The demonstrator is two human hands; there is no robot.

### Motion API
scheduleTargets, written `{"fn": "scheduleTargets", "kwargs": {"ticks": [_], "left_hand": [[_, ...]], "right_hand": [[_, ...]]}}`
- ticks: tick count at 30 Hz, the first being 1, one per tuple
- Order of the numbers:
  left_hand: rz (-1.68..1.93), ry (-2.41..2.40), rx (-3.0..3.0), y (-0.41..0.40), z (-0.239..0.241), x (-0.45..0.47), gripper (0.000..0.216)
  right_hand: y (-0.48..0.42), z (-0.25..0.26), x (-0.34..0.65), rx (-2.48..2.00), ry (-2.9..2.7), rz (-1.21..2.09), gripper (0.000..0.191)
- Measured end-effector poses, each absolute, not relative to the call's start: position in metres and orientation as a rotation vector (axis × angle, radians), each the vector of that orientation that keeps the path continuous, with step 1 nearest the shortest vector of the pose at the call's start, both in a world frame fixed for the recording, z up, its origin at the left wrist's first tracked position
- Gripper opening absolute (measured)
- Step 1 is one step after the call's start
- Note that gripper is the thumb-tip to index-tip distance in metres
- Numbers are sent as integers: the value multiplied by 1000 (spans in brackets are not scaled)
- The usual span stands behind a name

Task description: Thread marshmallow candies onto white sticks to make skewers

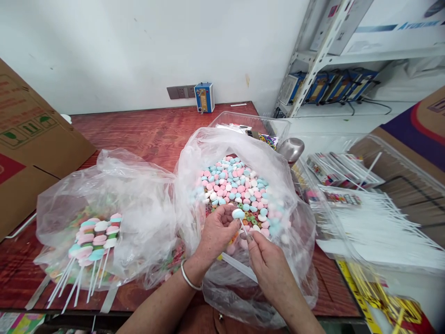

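Observation:
Between the fingertips of my left hand is a pale blue and white marshmallow. My right hand pinches a thin white stick whose upper end meets the marshmallow's underside. Both hands are over a big clear plastic bag lying open. Inside it is a heap of pink, white and blue marshmallows, with ring-shaped gummies showing among them. Off to the left, several finished marshmallow skewers lie on another plastic bag, their white sticks pointing toward me.
Cardboard boxes stand at the left. A clear bin of white sticks sits at the right, with gold twist ties nearby. Behind the bag are a metal scoop and a clear tray. A blue device stands against the wall.

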State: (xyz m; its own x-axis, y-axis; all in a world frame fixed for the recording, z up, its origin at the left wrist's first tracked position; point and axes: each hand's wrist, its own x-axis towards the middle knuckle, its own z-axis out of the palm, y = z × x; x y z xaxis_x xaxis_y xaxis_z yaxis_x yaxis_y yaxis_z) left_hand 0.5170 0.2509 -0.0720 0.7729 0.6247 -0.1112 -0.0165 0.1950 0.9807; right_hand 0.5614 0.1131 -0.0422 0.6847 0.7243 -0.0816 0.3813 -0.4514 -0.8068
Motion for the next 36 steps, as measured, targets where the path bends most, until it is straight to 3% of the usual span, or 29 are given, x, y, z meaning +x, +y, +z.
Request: {"fn": "scheduleTargets", "kwargs": {"ticks": [21,30,36], "left_hand": [[518,396,1807,236,-88,493,24],[517,414,1953,237,-99,499,23],[463,502,2009,243,-95,499,54]], "right_hand": [[110,-78,565,-2027,-831,475,29],[109,-87,562,-2258,-916,512,26],[126,-83,592,-2424,-836,482,27]]}}
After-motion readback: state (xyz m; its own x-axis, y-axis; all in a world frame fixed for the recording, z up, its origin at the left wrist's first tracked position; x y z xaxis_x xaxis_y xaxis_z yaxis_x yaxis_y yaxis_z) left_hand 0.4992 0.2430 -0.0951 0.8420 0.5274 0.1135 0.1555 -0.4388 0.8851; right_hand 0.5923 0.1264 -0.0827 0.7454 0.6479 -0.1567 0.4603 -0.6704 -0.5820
